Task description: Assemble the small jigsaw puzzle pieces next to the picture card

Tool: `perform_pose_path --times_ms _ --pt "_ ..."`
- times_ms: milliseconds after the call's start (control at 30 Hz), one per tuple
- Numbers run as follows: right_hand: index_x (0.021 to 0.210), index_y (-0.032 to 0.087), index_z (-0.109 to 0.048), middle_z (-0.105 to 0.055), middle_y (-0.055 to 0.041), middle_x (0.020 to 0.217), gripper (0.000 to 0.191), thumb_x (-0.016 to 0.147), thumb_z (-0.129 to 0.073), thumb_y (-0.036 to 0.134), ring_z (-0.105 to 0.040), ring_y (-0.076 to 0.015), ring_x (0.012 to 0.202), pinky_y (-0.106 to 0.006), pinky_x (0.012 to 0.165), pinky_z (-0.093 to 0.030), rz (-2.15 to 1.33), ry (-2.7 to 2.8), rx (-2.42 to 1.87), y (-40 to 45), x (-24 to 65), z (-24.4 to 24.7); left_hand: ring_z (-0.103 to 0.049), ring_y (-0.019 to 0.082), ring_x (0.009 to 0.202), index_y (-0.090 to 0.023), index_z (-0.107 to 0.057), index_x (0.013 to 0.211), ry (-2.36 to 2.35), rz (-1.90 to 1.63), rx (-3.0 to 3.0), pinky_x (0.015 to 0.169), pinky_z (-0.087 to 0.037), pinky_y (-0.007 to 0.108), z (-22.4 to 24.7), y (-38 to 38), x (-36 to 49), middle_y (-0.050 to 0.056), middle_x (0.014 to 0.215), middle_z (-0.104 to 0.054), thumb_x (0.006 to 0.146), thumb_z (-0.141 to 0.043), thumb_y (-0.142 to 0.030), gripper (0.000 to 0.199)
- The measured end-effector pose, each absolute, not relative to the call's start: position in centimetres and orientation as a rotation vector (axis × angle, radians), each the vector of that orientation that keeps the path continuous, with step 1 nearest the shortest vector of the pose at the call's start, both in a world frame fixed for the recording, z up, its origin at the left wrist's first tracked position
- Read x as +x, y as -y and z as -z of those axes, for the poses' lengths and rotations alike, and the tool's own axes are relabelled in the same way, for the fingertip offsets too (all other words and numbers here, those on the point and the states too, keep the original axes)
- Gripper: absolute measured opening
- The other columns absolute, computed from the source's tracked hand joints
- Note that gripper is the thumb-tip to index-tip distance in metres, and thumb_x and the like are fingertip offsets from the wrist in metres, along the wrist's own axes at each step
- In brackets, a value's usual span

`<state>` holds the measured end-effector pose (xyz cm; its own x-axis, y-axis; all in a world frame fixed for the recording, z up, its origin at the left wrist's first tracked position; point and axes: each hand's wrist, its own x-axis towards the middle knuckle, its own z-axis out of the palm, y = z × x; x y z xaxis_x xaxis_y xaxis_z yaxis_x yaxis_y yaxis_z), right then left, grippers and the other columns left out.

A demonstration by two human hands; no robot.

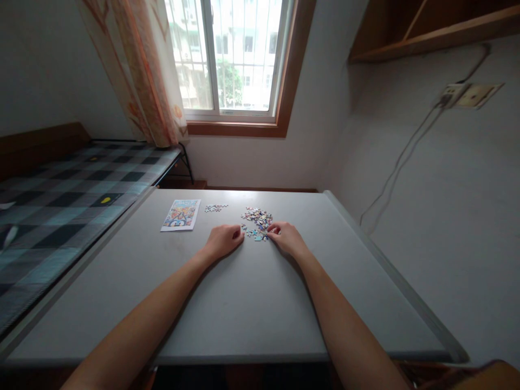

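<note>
A pile of small jigsaw pieces (260, 216) lies on the white table (244, 303), with several looser pieces spread at its near side. My left hand (224, 240) rests on the table just left of these pieces, its fingers curled closed; whatever they may hold is hidden. At the right edge of the pile is my right hand (286, 238), thumb and fingers pinched together at the pieces, and what is between them is too small to name. A smaller group of pieces (215, 208) lies farther back to the left, beside a colourful printed picture sheet (181, 215).
A bed with a checked cover (101, 170) stands left of the table. Behind are a curtain (142, 70) and a barred window. On the right wall, cords hang from a socket (453, 95) below a wooden shelf (439, 40).
</note>
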<state>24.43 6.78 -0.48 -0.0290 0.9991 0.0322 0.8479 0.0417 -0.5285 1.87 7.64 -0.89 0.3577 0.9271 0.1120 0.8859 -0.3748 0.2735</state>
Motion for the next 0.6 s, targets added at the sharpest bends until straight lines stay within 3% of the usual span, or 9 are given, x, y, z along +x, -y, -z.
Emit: perform_pose_path --times_ms 600 --pt "0.080 0.020 -0.071 -0.069 -0.0010 0.077 0.007 0.074 -0.067 0.021 -0.060 -0.0139 0.070 -0.023 0.066 -0.041 -0.561 1.909 -1.789 -7.11 24.66 1.00 -0.057 0.016 0.064 -0.021 -0.063 0.074 -1.635 -0.390 2.472 0.057 -0.026 0.027 1.13 -7.74 1.71 0.004 0.072 -0.067 0.089 -0.043 -0.043 0.033"
